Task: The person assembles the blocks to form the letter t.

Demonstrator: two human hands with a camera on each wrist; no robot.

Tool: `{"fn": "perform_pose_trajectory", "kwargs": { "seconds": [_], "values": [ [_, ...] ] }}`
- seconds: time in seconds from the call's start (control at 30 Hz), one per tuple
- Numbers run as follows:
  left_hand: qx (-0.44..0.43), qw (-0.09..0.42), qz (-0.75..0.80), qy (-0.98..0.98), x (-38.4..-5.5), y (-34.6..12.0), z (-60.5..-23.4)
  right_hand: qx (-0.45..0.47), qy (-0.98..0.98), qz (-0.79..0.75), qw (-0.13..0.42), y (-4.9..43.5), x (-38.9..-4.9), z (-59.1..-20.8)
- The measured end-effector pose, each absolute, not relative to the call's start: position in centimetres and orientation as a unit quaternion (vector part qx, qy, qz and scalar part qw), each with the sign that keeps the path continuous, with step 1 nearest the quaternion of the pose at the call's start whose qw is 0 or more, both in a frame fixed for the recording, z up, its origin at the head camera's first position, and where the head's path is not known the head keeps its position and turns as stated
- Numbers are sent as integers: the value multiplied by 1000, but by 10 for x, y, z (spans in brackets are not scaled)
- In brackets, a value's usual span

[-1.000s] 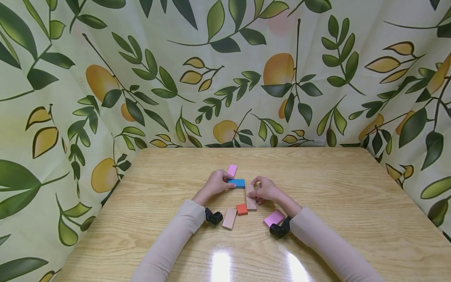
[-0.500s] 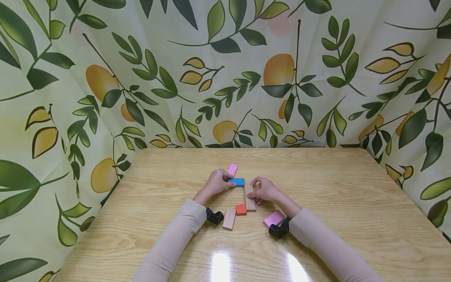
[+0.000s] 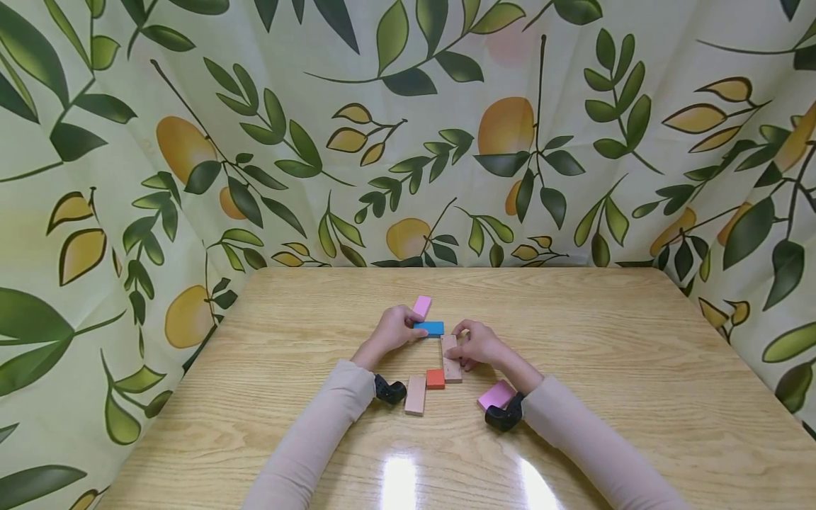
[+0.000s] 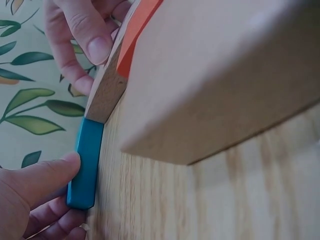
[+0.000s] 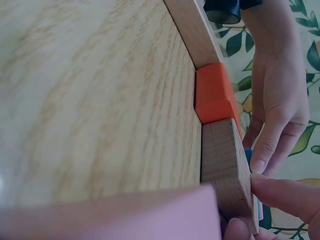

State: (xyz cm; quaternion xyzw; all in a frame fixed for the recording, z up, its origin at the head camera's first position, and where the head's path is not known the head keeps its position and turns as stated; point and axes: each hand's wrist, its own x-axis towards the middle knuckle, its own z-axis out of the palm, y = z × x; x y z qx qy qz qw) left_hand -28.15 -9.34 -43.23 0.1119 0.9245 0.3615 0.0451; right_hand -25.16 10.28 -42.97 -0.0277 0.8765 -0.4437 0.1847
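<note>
Blue block (image 3: 435, 329): we pinch it with our left hand (image 3: 394, 328); our right hand (image 3: 478, 343), fingers bent, grips the grained wooden block (image 3: 452, 370); both are rectangular.

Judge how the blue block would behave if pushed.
The blue block looks rigid, its edges straight where the left hand pinches it. Flat-sided on the table, it would probably slide rather than roll. Its smooth surface may be slightly slippery.

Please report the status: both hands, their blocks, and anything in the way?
Left hand pinches blue block. Right hand holds long wooden block. Blocks appear to touch end to end; no obstruction visible between them.
</note>
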Motion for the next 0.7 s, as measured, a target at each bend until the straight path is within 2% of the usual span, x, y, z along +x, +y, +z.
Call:
{"fn": "perform_pose_trajectory", "kwargs": {
  "seconds": [0.7],
  "values": [
    [107,54,368,922,-281,-92,-429,-29,874,-448,187,98,-253,-429]
  ]
}}
